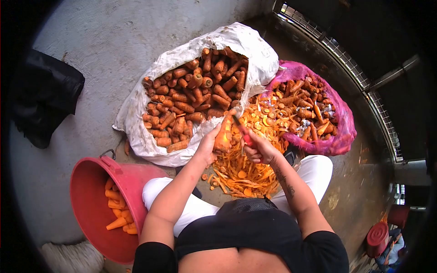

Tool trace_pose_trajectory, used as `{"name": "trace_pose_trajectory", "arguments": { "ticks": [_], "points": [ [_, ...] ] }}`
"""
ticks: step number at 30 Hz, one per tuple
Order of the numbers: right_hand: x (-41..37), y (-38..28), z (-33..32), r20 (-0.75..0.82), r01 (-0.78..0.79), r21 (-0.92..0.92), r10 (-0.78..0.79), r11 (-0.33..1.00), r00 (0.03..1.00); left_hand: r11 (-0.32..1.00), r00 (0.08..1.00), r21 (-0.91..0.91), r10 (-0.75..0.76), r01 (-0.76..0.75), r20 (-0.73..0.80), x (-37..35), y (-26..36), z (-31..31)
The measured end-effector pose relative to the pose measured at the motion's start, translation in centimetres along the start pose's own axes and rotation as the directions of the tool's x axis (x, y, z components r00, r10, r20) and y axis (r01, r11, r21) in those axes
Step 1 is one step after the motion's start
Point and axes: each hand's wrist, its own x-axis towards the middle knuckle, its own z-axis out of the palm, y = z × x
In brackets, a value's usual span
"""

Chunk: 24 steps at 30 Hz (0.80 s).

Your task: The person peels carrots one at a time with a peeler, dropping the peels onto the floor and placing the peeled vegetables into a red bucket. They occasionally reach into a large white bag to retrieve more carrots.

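Note:
My left hand (208,148) is closed around a large carrot (223,136), partly peeled and pointing up. In my right hand (260,148) is the red handle of a peeler or knife (243,132); its dark blade lies beside the carrot's upper end. Beneath both hands spreads a heap of orange peelings and cut carrot ends (246,173). Beyond my left hand, unpeeled carrots (195,95) fill an open white sack (168,59). To the right, a pink sack (343,123) holds more carrots and scraps.
A red bucket (86,200) with peeled carrots (119,214) leans open at the lower left. Black cloth or plastic (45,91) lies at the far left, pale sacking (73,257) at the bottom left. Red containers (378,236) stand at the lower right, near a metal grille (346,63).

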Motion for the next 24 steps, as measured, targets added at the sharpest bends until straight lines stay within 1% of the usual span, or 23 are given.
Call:
{"name": "trace_pose_trajectory", "arguments": {
  "ticks": [1, 2, 3, 4, 5, 6, 7, 8, 9, 10, 12, 13, 14, 17, 18, 20, 23, 24],
  "points": [
    [-0.1, 0.0, -0.1, 0.098, -0.024, 0.225, 0.002, 0.974, 0.995, 1.0, 1.0, -0.007, 0.02, -0.02, 0.006, 0.1, -0.1, -0.2],
    [0.3, 0.3, -0.8, 0.03, 0.082, 0.378, -0.1, 0.922, 0.995, 0.999, 0.999, -0.015, 0.041, -0.041, 0.011, 0.2, -0.2, -0.3],
    [0.5, 0.4, -0.7, -0.119, 0.205, 0.333, -0.174, 0.921, 0.977, 0.998, 0.998, -0.023, 0.064, -0.063, 0.019, 0.2, -0.1, -0.2],
    [0.7, 0.6, -0.4, -0.262, 0.32, 0.268, -0.251, 0.909, 0.932, 0.992, 0.991, 0.031, 0.126, -0.125, -0.047, 0.3, -0.2, 0.2],
    [0.9, 0.8, -0.2, -0.396, 0.422, 0.19, -0.324, 0.887, 0.859, 0.98, 0.976, 0.088, 0.189, -0.18, -0.11, 0.5, -0.3, 0.6],
    [0.9, 1.0, 0.4, -0.451, 0.347, -0.074, -0.342, 0.935, 0.825, 0.962, 0.952, 0.148, 0.254, -0.23, -0.17, 0.5, -0.4, 0.9],
    [0.6, 1.0, 1.4, -0.463, 0.22, -0.356, -0.376, 0.908, 0.803, 0.976, 0.965, 0.12, 0.202, -0.183, -0.169, 0.7, -0.5, 0.4],
    [1.0, 2.1, 1.2, -0.337, 0.256, -0.607, -0.536, 0.752, 0.774, 0.987, 0.975, 0.092, 0.149, -0.135, -0.168, 1.0, -0.7, -0.5],
    [1.1, 3.0, 1.3, -0.172, 0.278, -0.802, -0.651, 0.528, 0.74, 0.994, 0.982, 0.063, 0.096, -0.086, -0.165, 0.9, -0.6, -0.6],
    [0.9, 3.5, 1.2, -0.09, 0.199, -0.918, -0.669, 0.344, 0.738, 0.997, 0.98, 0.027, 0.078, -0.074, -0.184, 0.9, -0.6, -0.5],
    [0.4, 3.4, 1.8, -0.027, 0.13, -0.969, -0.611, 0.211, 0.791, 0.997, 0.975, -0.049, 0.044, -0.056, -0.22, 0.9, -0.5, -0.2],
    [0.1, 3.0, 2.6, 0.001, 0.099, -0.985, -0.576, 0.14, 0.818, 0.997, 0.979, -0.059, 0.044, -0.057, -0.199, 1.0, -0.5, -0.3],
    [-0.2, 2.5, 3.5, 0.012, 0.097, -0.988, -0.567, 0.12, 0.824, 0.996, 0.983, -0.068, 0.044, -0.057, -0.178, 1.0, -0.5, -0.5],
    [-0.7, 1.2, 4.2, 0.008, 0.014, -1.0, -0.438, 0.012, 0.899, 0.996, 0.994, -0.067, 0.049, -0.056, -0.101, 1.1, -0.5, -1.1],
    [-0.7, 0.9, 4.1, 0.011, 0.002, -1.0, -0.426, -0.023, 0.905, 0.996, 0.996, -0.063, 0.051, -0.056, -0.073, 1.1, -0.5, -1.2],
    [-0.7, 0.3, 3.9, 0.018, -0.022, -0.995, -0.4, -0.095, 0.916, 0.996, 0.995, -0.074, 0.052, -0.058, -0.08, 1.2, -0.6, -1.4],
    [-0.2, 0.5, 3.1, 0.038, -0.013, -0.993, -0.429, -0.116, 0.903, 0.993, 0.993, -0.081, 0.078, -0.086, -0.094, 1.1, -0.7, -1.1],
    [-0.2, 0.3, 3.2, 0.036, -0.033, -0.988, -0.435, -0.149, 0.9, 0.992, 0.991, -0.081, 0.091, -0.099, -0.098, 0.9, -0.6, -0.7]
  ]
}}
